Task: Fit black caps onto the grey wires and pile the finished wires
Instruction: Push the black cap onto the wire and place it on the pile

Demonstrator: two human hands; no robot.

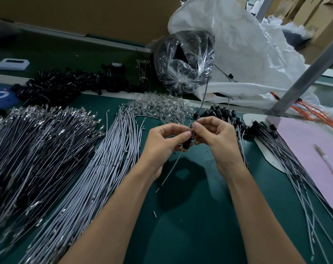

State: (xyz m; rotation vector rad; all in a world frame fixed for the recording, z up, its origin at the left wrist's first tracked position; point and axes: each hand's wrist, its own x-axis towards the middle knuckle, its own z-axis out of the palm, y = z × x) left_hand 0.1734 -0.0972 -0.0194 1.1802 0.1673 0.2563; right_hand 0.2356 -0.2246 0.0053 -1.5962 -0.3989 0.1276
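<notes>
Both of your hands are meeting just above the green mat, close in front of you. Your left hand is curling its fingers and thumb round a small black cap, holding it steady. Your right hand is pinching a thin strand just above the cap between thumb and forefinger. The two grips are sitting this close probably so that you can guide the wire through the cap. A grey wire is hanging from under the cap toward the mat. A darker strand is rising from your right fingertips toward the back of the bench; whether it is the same wire cannot be told.

Beside your left forearm, a long pile of bare grey wires is waiting. Farther left, wires with metal ends are lying in a heap. Beyond your fingers a mound of clear parts is glinting, and loose black caps are heaped at the back left.

To your right, the finished wires are fanning out, their capped ends nearest your right hand and their tails trailing over a pink sheet. That pile is lying near your right hand, and no object is standing between them. A clear bag, a white sack and a slanting grey post are crowding the back right.
</notes>
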